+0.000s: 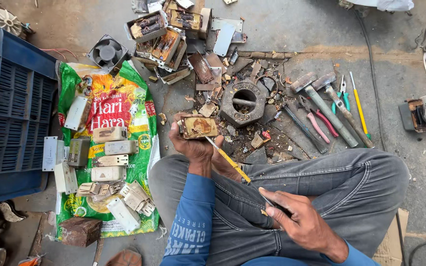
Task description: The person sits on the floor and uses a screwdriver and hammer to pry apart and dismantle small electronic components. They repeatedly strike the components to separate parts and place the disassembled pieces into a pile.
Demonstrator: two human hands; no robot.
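I sit cross-legged on the floor. My left hand grips a small brown, worn electrical unit, holding it up just in front of my knees. My right hand rests over my right thigh and pinches the rear end of a long thin tool with a yellow middle section. The tool's metal tip reaches the lower right edge of the unit. A heavy hexagonal iron weight lies on the floor right behind the unit, with scraps and broken bits around it.
Two hammers, red-handled pliers, green-handled pliers and a yellow screwdriver lie at right. A printed sack at left carries several pale casings. A blue crate, a fan, stacked circuit boards and a brick are around.
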